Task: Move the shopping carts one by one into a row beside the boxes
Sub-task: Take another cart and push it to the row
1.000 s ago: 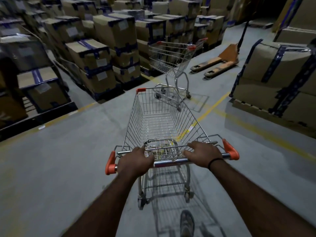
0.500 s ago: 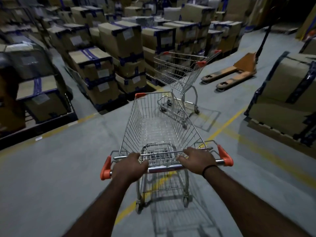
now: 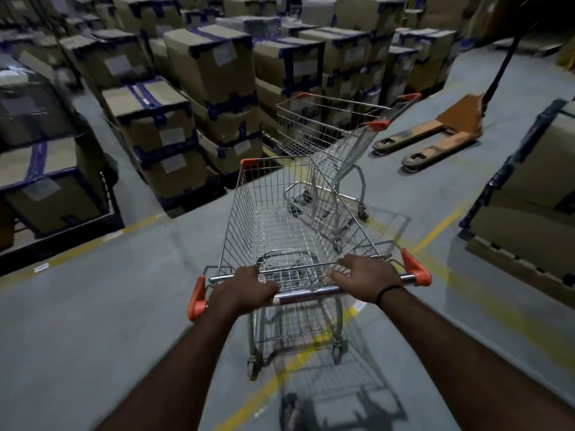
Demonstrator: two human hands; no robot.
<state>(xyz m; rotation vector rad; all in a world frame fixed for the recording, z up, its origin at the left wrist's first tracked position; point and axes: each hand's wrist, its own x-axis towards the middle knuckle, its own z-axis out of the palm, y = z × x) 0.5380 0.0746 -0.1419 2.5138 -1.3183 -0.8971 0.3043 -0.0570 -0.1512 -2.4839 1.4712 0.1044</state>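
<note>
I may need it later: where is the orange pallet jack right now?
In the head view, the orange pallet jack lies on the floor at upper right, just right of the far shopping cart and left of the wrapped boxes.

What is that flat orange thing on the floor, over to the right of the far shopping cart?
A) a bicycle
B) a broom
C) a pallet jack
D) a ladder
C: an orange pallet jack with two flat forks and a long dark handle lies on the floor to the right of the parked cart, further away than the pushed cart.
</note>
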